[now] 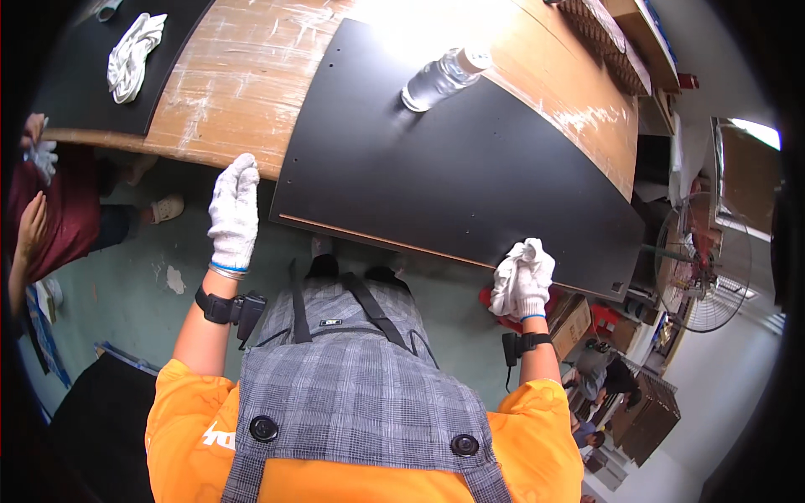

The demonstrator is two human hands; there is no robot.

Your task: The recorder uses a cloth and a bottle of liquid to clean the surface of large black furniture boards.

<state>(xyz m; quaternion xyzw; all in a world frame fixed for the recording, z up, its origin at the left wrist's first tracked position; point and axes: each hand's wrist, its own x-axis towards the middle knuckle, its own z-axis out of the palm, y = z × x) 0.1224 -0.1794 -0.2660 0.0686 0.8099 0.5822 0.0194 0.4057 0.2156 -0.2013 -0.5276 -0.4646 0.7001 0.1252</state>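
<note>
A black panel (402, 180) lies on the wooden worktable (218, 84), its near edge showing a thin light-brown strip. My right hand (530, 303), in a white knit glove, holds a bunched white cloth (521, 264) at the panel's near edge, toward its right end. My left hand (234, 216), gloved the same way, is raised beside the panel's left corner. Its fingers are stretched out and close together, with nothing visible in them. On the far part of the panel, a clear bottle (438, 81) with a white cap holds a clear liquid.
At the far left, another dark panel (75, 75) bears a crumpled white cloth (134, 59). A person in a dark red top (71, 210) is beside it. A fan (703, 261) stands at the right, near a cardboard box (572, 325). More people are at the lower right.
</note>
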